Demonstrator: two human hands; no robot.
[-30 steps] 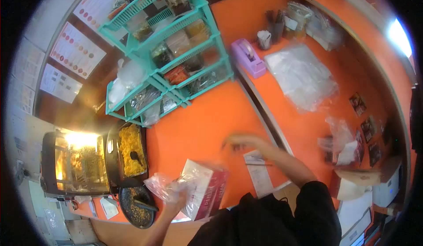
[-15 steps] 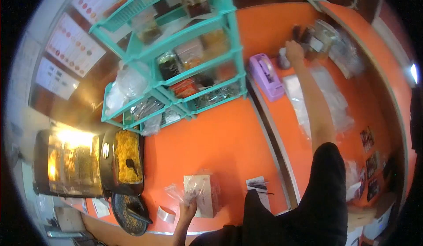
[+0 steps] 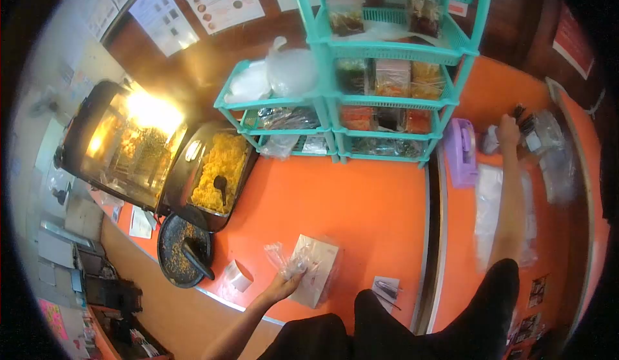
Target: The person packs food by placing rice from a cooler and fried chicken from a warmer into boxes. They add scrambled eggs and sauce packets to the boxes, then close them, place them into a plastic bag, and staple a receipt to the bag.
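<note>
Near the counter's (image 3: pixel 361 195) front edge, the left hand (image 3: pixel 284 287) pinches a clear plastic bag (image 3: pixel 282 259) beside a small box (image 3: pixel 317 271), film probably light, limp and slippery, best gripped at its bunched neck; far right, the right hand (image 3: pixel 507 130) is too blurred to tell its fingers' state.

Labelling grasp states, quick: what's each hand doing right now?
Left hand: closed on a clear plastic bag.
Right hand: at the far containers; grip cannot be told.
</note>
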